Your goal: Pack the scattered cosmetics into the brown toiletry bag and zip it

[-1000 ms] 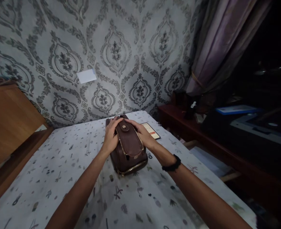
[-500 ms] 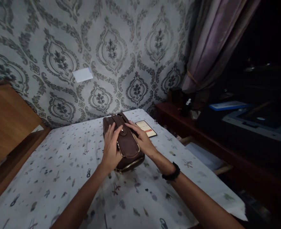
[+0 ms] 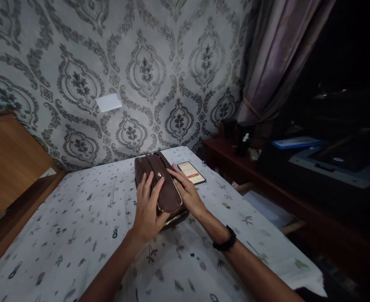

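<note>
A brown leather bag (image 3: 169,196) with gold zips and a strap with a small metal clasp lies on the patterned white sheet (image 3: 87,218). My left hand (image 3: 148,209) rests on the bag's left side and near corner, its fingers spread. On the right side, my right hand (image 3: 187,193) lies along the zip with its fingers stretched over the edge; a black band is round that wrist. Both hands touch the bag without gripping it. Just beyond my right hand, a phone (image 3: 192,173) lies with its screen lit.
A patterned wall rises behind the bed, with a white card (image 3: 108,102) on it. At the left is a wooden board (image 3: 11,163). To the right stand a dark red ledge (image 3: 216,147), a tied curtain (image 3: 266,63) and a blue-edged object (image 3: 298,143).
My left hand has slid down toward the bag's near end, its thumb now lower. My right hand has shifted slightly. The view has tilted a little.
</note>
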The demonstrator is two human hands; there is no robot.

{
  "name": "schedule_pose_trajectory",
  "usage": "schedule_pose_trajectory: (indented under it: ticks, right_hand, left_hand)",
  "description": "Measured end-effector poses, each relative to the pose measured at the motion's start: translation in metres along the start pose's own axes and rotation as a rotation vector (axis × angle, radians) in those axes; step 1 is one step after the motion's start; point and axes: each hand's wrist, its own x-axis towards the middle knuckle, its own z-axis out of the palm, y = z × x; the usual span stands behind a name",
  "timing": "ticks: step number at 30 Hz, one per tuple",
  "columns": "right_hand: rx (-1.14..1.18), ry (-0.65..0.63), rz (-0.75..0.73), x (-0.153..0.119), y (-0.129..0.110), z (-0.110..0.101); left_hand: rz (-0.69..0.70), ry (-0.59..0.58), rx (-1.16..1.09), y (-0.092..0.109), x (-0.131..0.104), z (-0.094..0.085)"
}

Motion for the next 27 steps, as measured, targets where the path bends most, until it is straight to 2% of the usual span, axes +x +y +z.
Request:
schedule_pose_trajectory:
  ticks: [8, 13, 17, 22, 27]
  right_hand:
    - [0.048, 0.051, 0.031, -0.011, -0.005, 0.006]
    - [-0.002, 0.051, 0.033, -0.013, -0.007, 0.006]
    - [-0.037, 0.053, 0.010, -0.014, 0.000, 0.007]
    - [-0.171, 0.060, -0.036, -0.014, 0.006, 0.007]
    - [-0.383, 0.081, -0.058, -0.013, -0.002, 0.010]
  left_hand:
    - [0.027, 0.050, 0.082, -0.001, -0.003, 0.010]
    - [0.059, 0.053, 0.240, 0.001, -0.005, 0.012]
    - [0.125, 0.051, 0.341, 0.004, -0.007, 0.014]
    - [0.126, 0.079, 0.473, 0.009, -0.008, 0.022]
    - [0.157, 0.107, 0.502, 0.009, -0.008, 0.022]
